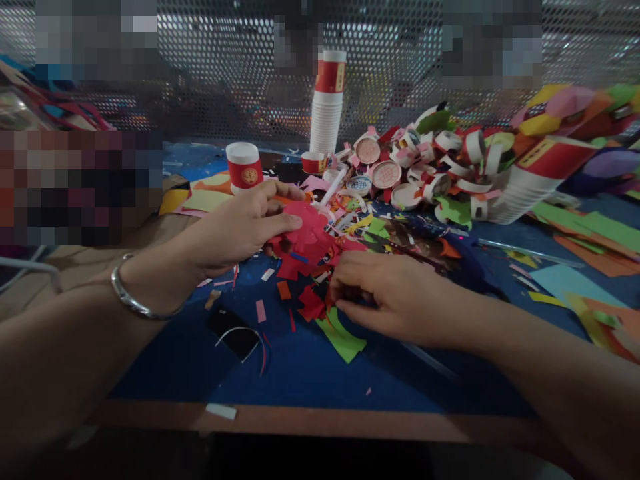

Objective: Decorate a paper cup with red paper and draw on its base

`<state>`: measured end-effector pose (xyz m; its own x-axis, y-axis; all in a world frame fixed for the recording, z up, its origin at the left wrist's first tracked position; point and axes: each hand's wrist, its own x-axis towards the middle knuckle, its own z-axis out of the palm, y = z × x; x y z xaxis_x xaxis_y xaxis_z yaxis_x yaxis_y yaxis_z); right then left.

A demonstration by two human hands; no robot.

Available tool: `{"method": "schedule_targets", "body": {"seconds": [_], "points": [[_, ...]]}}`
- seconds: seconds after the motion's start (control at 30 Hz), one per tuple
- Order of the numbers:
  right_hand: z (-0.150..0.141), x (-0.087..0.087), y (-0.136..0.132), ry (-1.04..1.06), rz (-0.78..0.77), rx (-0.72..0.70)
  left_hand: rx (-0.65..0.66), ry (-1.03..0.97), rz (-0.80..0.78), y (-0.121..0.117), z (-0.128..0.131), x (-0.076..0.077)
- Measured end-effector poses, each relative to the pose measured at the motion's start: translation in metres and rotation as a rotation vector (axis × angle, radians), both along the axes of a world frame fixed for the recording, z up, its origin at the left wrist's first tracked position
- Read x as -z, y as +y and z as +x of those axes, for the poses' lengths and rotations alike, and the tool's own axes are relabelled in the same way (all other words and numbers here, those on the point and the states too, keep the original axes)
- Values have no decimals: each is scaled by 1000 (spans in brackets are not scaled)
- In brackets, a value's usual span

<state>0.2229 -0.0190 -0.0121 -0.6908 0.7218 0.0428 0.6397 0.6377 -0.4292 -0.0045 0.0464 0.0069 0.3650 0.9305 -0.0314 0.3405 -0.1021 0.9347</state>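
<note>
My left hand [263, 217], with a silver bangle at its wrist, is over a heap of red paper pieces [310, 243]. Its thumb and forefinger are apart, the thumb lying against the red paper; the other fingers are mostly hidden under the palm. My right hand [385, 293] is low over the blue table, its fingers curled together, and whatever they hold is hidden. Beside its fingertips lie a red paper scrap [313, 303] and a green paper piece [345, 337]. Dark-bladed scissors [400, 245] appear to lie among scraps behind the right hand.
A red-and-white paper cup [244, 167] stands behind my left hand. Farther back rises a tall cup stack [327, 107]; another stack [537, 177] leans at right. Cut cup pieces [387, 175] are heaped between. Coloured paper sheets [575, 283] lie right. A black card [235, 333] lies in front.
</note>
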Motion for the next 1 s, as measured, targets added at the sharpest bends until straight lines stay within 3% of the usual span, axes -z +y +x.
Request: {"method": "schedule_targets", "body": {"seconds": [0.3,0.47,0.6,0.77,1.0], "points": [[3,-3,7,138,-7,51,-21,-74,16,0,1,-1],[8,-7,10,345,-87,171,-10,95,162,2,-4,0],[11,-12,10,502,-239,220,70,259,233,1,-6,-4],[12,-18,10,604,-397,233,258,288,179,-4,-7,-9],[11,-18,13,489,-511,208,465,368,257,-10,-4,-8]]}}
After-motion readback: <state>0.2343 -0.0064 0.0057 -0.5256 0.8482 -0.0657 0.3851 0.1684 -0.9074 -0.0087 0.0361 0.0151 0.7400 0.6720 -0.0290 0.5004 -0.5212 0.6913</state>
